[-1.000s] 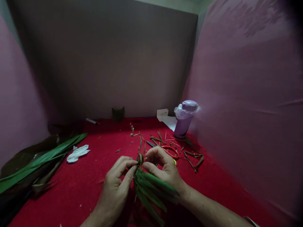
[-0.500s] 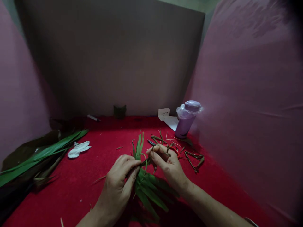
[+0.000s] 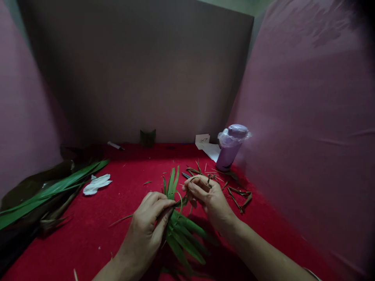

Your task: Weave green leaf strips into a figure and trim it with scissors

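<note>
My left hand [image 3: 148, 222] pinches a bundle of green leaf strips [image 3: 180, 230] at its middle, thumb and fingers closed on it. Short green tips [image 3: 171, 181] stick up past the pinch, and longer blades fan down toward me. My right hand [image 3: 208, 197] is closed on a thin brownish strip [image 3: 195, 178] that curls over its fingers, close to the bundle's top. Both hands hover just above the red cloth [image 3: 131, 171].
Long green leaves [image 3: 49, 193] lie at the left beside a white crumpled scrap [image 3: 96, 184]. A purple cup [image 3: 230, 150] wrapped in plastic, paper slips [image 3: 206, 144], leaf trimmings [image 3: 238, 195] and partly hidden scissors [image 3: 186, 175] lie at the right. A marker [image 3: 114, 146] rests by the back panel.
The green tips now stand up above my left pinch. My right hand has pulled a thin brownish strip away to the right and lifted slightly.
</note>
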